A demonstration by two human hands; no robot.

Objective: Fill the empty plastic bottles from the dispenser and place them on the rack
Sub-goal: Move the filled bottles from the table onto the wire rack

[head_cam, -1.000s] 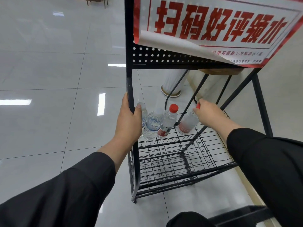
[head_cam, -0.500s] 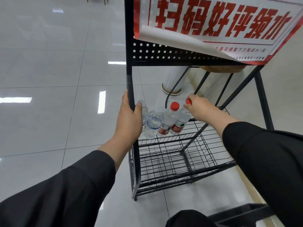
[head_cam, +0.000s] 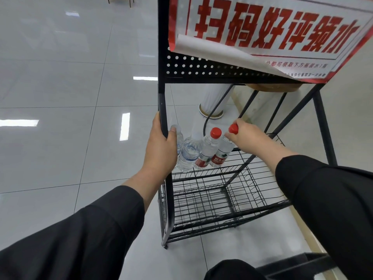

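Observation:
A black wire rack (head_cam: 226, 197) stands on the tiled floor, with a row of water bottles on its shelf. My left hand (head_cam: 159, 150) grips the rack's front left post (head_cam: 162, 102). My right hand (head_cam: 246, 136) holds the neck of a red-capped bottle (head_cam: 223, 152) with a red label, at the right end of the row. Beside it stands another red-capped bottle (head_cam: 207, 150), then a clear bottle with a pale cap (head_cam: 189, 154). A further bottle (head_cam: 178, 138) is partly hidden behind my left hand.
A red and white sign (head_cam: 272, 35) hangs on the rack's perforated top panel (head_cam: 201, 67), its lower left corner curling. A white column base (head_cam: 212, 106) and a black cable (head_cam: 214, 110) lie behind the rack. A dark object (head_cam: 298, 261) sits at the bottom right.
My right hand has carried the red-capped bottle leftward along the shelf until it stands next to the other red-capped bottle. My left hand has stayed on the post.

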